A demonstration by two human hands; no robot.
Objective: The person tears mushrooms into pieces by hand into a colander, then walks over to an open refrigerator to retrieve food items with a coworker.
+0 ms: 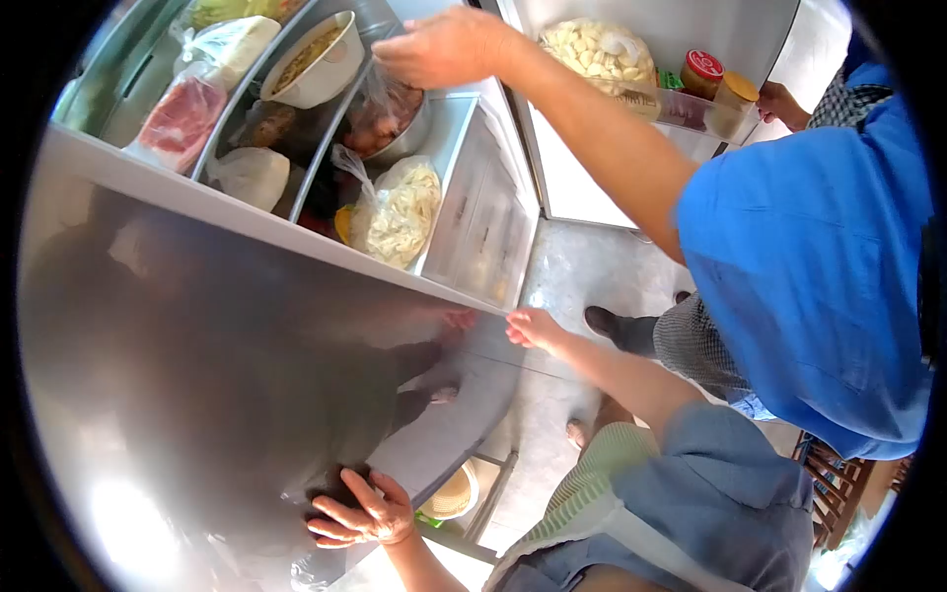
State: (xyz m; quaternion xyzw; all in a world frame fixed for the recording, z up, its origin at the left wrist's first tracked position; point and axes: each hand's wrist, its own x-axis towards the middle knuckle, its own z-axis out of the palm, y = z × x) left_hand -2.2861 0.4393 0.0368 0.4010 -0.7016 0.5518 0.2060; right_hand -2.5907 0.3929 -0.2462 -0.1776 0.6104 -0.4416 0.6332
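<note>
My left hand (pixel 365 511) lies with fingers spread on the glossy dark front (pixel 256 345) of a pulled-out freezer drawer. At the front's upper right corner, my right hand (pixel 530 327) has its fingers curled in on the edge. Inside the drawer are a bag of pale shredded food (pixel 397 212), wrapped pink meat (pixel 180 120), a white bowl of food (pixel 318 61) and a bag of reddish-brown items (pixel 385 118). A co-worker's hand (pixel 434 49) reaches over the drawer beside that bag, separate from my hands.
The co-worker in a blue top (pixel 809 266) stands close on the right. An open door shelf (pixel 631 97) holds a bag of pale pieces (pixel 597 51) and jars (pixel 702 71). Below are a dark shoe (pixel 604 323), a basket (pixel 454 493) and a wooden chair (pixel 838 483).
</note>
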